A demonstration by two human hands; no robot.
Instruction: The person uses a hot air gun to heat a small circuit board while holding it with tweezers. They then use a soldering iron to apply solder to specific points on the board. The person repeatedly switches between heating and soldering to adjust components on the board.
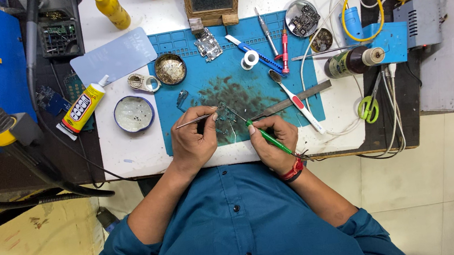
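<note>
Far to your left, a glue tube [82, 108] lies next to a round white tin [133, 113]. A little to the right, a round metal dish [170, 69] sits at the left edge of the blue mat [286, 101].

Your left hand [194, 141] pinches thin tweezers [197, 119]. Their tips touch a tiny part [222, 111] in the dirty middle of the mat. Your right hand [272, 139] grips a green tool [266, 137] like a pencil, and its tip meets that same small part.

Further right, a toothbrush [296, 101] and a metal ruler [290, 100] lie crossed on the mat. Green scissors [369, 104] rest near the table's right edge.
</note>
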